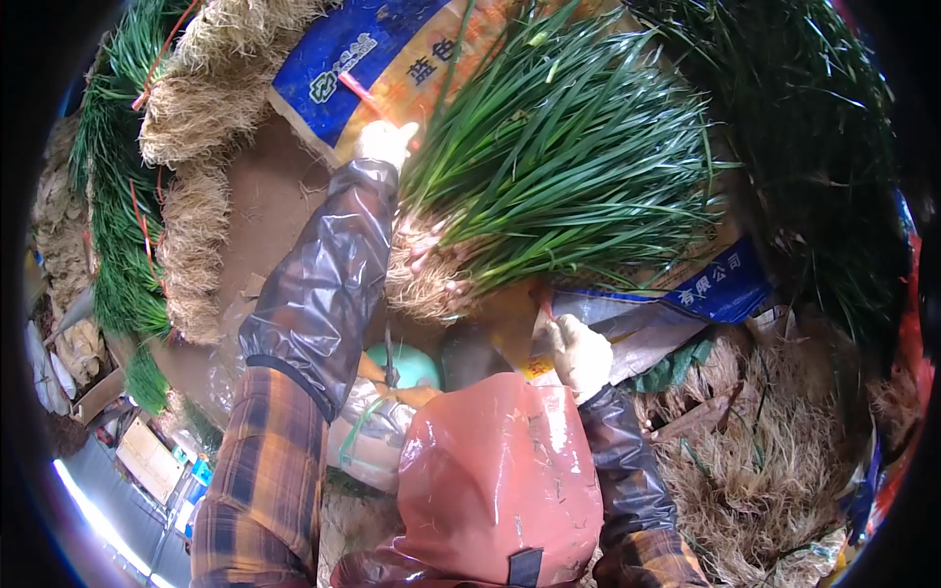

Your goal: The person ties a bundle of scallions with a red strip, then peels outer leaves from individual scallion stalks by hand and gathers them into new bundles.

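Observation:
A big bundle of green onions (564, 147) lies on a printed sack, its leaves fanning to the upper right and its pale, reddish bulbs and roots (426, 269) toward me. At the bundle's left edge my left hand (385, 144), in a white glove, is closed on a red plastic strip (361, 93), whose end sticks out past the fingers. My right hand (580, 358), also gloved, is closed below the bundle. A short piece of red strip (544, 300) rises from its fingers toward the leaves. Any strip beneath the bundle is hidden.
Under the bundle spreads a blue and orange sack (314, 54). Tied bundles with dry roots (191, 235) are stacked at left. More dark leaves (804, 147) fill the right, above a heap of loose roots and husks (755, 451). A reddish apron (500, 470) covers my lap.

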A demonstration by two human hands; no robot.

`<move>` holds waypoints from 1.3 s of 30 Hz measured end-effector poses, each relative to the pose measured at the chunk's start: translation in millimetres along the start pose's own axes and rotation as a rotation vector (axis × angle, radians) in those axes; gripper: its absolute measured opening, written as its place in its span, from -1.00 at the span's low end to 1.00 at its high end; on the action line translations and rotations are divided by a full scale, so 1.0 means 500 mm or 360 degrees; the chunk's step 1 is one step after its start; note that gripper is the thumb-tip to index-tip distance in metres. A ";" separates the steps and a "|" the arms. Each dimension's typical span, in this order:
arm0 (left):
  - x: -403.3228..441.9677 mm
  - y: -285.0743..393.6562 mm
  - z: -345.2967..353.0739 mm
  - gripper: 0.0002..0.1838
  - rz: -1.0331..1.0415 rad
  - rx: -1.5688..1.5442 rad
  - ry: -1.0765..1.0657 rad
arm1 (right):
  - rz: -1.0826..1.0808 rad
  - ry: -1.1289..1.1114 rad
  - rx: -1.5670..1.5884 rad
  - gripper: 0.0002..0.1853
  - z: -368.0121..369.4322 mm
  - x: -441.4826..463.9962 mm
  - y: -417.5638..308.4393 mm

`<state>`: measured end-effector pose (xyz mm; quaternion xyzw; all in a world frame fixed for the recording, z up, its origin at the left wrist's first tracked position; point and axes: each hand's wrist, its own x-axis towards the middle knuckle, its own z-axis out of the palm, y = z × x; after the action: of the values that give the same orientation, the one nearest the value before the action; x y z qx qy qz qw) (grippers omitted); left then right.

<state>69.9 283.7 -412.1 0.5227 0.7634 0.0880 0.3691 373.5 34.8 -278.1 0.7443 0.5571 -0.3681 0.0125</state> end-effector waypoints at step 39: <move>-0.395 0.154 0.048 -0.75 0.0335 -0.1163 -0.0718 | 0.0058 -0.0325 0.1204 -0.76 -0.107 0.166 -0.019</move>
<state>178.0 141.2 -296.0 0.4389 0.5250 0.2731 0.6761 403.0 129.3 -282.2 0.6657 0.3647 -0.6193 -0.2009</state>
